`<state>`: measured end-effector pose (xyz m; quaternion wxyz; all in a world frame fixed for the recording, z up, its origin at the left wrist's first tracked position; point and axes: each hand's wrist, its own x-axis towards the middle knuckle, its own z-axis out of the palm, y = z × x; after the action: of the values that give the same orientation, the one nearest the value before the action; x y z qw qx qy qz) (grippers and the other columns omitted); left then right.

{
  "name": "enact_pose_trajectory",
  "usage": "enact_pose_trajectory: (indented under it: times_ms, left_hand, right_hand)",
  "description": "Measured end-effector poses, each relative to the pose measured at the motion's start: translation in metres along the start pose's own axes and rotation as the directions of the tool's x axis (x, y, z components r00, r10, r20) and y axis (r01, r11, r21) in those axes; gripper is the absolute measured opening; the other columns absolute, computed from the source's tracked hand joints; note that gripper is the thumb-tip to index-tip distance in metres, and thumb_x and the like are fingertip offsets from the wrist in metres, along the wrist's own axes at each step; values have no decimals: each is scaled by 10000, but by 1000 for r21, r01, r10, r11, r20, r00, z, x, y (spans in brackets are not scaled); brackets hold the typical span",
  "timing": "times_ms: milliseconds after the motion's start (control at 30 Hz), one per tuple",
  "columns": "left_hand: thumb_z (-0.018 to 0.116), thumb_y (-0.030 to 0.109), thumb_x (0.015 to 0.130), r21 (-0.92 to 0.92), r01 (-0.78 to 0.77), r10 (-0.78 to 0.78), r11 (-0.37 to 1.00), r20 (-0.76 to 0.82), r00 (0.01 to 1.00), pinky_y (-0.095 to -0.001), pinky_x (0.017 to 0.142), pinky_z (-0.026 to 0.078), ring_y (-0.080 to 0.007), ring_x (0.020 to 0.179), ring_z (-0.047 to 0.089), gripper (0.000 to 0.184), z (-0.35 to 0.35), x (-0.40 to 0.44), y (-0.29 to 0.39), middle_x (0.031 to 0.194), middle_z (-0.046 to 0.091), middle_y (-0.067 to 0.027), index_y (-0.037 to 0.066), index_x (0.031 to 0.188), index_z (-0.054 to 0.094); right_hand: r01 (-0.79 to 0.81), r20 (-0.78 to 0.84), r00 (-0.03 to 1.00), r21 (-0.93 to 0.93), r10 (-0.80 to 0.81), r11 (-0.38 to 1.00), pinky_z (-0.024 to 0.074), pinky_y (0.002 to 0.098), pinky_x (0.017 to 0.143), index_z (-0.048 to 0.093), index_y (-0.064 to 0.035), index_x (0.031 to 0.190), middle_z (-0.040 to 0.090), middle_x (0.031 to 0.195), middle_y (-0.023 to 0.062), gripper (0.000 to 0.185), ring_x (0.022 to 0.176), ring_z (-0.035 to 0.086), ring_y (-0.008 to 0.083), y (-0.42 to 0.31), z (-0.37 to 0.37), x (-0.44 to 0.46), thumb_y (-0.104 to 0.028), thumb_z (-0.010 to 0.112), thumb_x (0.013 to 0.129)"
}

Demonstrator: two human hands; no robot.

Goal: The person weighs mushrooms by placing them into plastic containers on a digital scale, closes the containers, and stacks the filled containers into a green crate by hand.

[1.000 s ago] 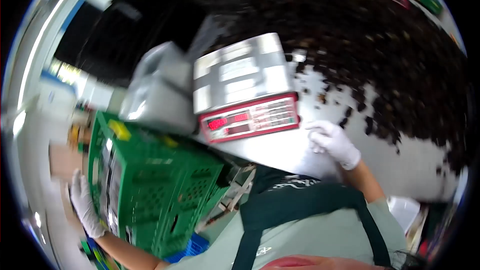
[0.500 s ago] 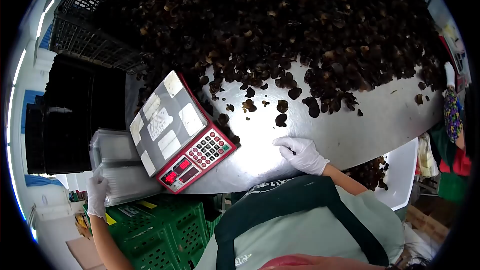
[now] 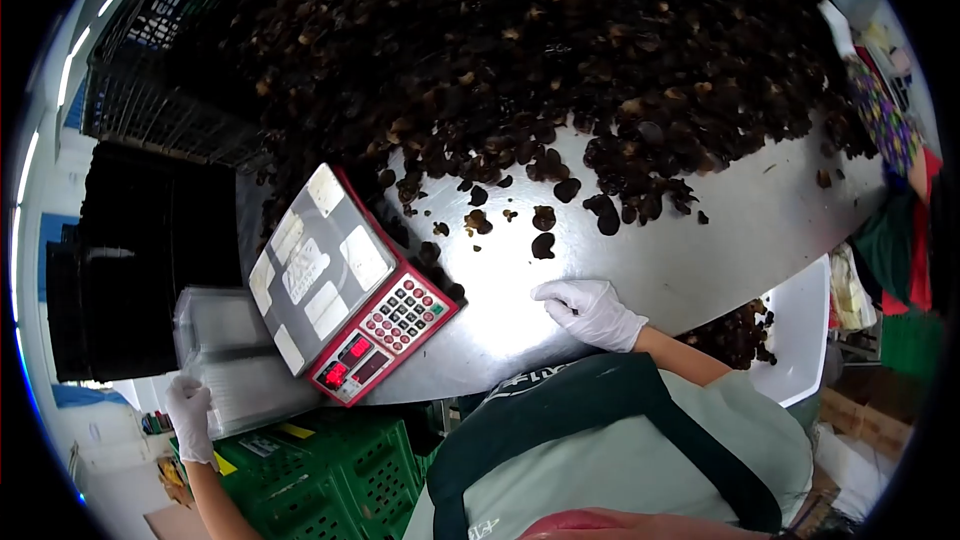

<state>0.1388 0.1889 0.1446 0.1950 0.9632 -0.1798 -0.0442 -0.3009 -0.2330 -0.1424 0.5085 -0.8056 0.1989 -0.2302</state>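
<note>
My left hand, in a white glove, is at the outer edge of a stack of clear plastic containers. Its fingers are bent and pinched at the containers' edge; their tips are partly hidden. My right hand, also gloved, rests on the metal table near my apron, its fingers curled in and nothing showing from them. Between my hands a red digital scale sits at an angle, its display lit and its platform bare. Dark wood ear mushrooms are heaped beyond, with loose pieces before my right hand.
Black crates stand at the left and a green crate below the scale. A white tub with mushrooms is under the table's right edge. Another person's patterned sleeve and gloved hand reach in at the far right.
The view has shifted slightly. My left hand has its fingers more bent at the containers' edge. My right hand stays curled on the table. The other person's arm has moved farther into view.
</note>
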Motion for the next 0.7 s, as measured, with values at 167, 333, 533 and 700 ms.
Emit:
enact_pose_trajectory:
  times_ms: [167, 333, 533, 700]
  left_hand:
    - [661, 14, 881, 337, -92, 194, 937, -283, 939, -272, 622, 470, -122, 686, 575, 149, -39, 1, 15, 747, 587, -25, 4, 1027, 630]
    - [572, 9, 996, 269, -242, 330, 932, -361, 872, -316, 847, 499, -168, 922, 577, 541, 21, -36, 130, 1154, 627, -81, 106, 1519, 473]
    - [524, -17, 951, 205, -172, 148, 964, 128, 981, -369, 833, 521, -233, 929, 669, 691, 195, -69, 221, 1115, 695, -125, 144, 1598, 339]
    - [563, 47, 995, -149, -319, 341, 936, 160, 926, -285, 662, 469, -121, 705, 516, 684, 223, -77, 220, 908, 589, -51, 139, 1619, 296]
  right_hand:
    - [-9, 41, 999, -10, 9, 1000, 600, 321, 792, 735, -46, 1087, 767, 1022, 117, 176, 871, 752, 237, -3, -2, 0, -65, 645, 937]
    - [-5, 57, 998, -69, 9, 998, 600, 336, 807, 731, -54, 1076, 767, 1021, 111, 167, 876, 750, 247, -4, -3, 0, -89, 638, 941]
    - [24, 36, 999, -50, -22, 998, 585, 335, 839, 708, -74, 1122, 750, 1032, 96, 215, 903, 728, 246, -6, -13, -1, -78, 634, 920]
    - [-32, -163, 983, -598, -82, 801, 462, 478, 1045, 613, -190, 1362, 603, 1311, 134, 545, 1265, 532, 340, 7, -100, 18, -292, 729, 839]
